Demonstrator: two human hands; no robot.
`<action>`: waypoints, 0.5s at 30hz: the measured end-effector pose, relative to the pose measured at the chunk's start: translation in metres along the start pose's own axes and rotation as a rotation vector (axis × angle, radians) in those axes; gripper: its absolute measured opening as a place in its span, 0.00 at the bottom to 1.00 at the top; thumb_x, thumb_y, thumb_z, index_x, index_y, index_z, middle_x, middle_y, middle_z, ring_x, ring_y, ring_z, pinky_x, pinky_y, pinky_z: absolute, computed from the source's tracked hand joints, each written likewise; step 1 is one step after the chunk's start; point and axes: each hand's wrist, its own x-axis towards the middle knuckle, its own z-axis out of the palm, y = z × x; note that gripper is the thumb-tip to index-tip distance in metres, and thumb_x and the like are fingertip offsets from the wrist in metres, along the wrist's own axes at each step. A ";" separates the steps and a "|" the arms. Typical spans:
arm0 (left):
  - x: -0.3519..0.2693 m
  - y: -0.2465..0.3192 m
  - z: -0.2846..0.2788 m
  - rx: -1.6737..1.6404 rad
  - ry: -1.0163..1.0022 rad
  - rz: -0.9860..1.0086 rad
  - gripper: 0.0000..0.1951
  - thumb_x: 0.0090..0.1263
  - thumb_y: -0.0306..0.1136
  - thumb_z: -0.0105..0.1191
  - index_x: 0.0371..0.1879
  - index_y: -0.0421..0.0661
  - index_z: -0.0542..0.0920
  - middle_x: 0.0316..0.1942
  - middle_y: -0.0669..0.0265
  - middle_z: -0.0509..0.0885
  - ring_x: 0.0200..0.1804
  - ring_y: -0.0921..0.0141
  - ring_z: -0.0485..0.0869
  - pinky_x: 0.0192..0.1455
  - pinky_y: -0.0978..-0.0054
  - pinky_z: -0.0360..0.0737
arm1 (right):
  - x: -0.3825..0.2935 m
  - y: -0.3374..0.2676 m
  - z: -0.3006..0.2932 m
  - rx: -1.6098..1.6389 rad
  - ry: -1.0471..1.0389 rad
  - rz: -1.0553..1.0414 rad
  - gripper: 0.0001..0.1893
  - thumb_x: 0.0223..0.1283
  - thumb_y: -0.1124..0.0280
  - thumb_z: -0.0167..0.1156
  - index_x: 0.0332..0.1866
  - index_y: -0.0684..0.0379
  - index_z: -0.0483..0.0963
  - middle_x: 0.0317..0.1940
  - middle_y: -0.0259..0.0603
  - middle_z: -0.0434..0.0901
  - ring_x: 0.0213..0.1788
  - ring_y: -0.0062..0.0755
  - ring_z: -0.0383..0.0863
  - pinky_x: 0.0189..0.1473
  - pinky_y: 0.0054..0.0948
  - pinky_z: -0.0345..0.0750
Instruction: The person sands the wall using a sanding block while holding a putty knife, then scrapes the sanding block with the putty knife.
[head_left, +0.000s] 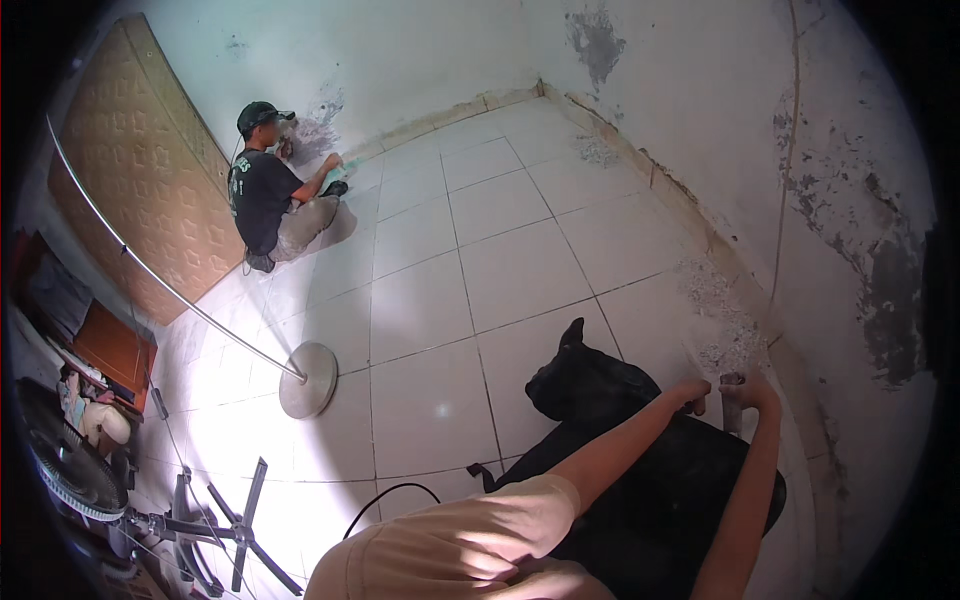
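Observation:
My right hand (754, 391) is closed around a dark flat tool (730, 405), whose exact kind I cannot tell, near the foot of the peeling wall. Just left of it, my left hand (691, 395) hovers over my knee with its fingers curled; whether it holds anything is not clear. Beyond both hands, a heap of grey-white flakes and rubble (727, 349) lies on the tiles along the wall. My legs, in black trousers (660, 487), are folded beneath my forearms. Above the heap, the right wall (840, 195) shows grey patches where its coating has come off.
Another person (262, 187) in a black cap sits by the far wall. An upright mattress (142, 165) leans behind that person. A curved metal pole stands on a round base (319, 379). At the lower left are a fan (67, 457) and a dark star-shaped stand (244, 532).

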 end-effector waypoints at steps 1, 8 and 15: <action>0.000 0.000 0.000 -0.007 0.009 -0.013 0.16 0.53 0.35 0.39 0.10 0.38 0.72 0.08 0.58 0.71 0.07 0.70 0.66 0.08 0.73 0.58 | 0.000 0.000 0.000 -0.012 -0.011 -0.021 0.17 0.36 0.61 0.63 0.28 0.66 0.74 0.21 0.45 0.77 0.23 0.30 0.76 0.28 0.30 0.72; -0.006 0.003 0.002 -0.051 0.054 0.003 0.16 0.53 0.35 0.40 0.09 0.37 0.71 0.08 0.58 0.71 0.07 0.70 0.65 0.07 0.73 0.58 | 0.000 0.001 0.000 -0.031 -0.004 -0.054 0.17 0.37 0.61 0.64 0.28 0.66 0.75 0.21 0.46 0.77 0.23 0.31 0.76 0.28 0.30 0.72; -0.014 0.007 0.003 -0.116 0.114 0.035 0.16 0.52 0.34 0.41 0.08 0.36 0.73 0.08 0.56 0.72 0.07 0.69 0.66 0.07 0.72 0.59 | 0.000 0.000 0.001 -0.057 -0.007 -0.004 0.17 0.36 0.62 0.64 0.28 0.65 0.75 0.22 0.47 0.77 0.24 0.32 0.77 0.29 0.30 0.72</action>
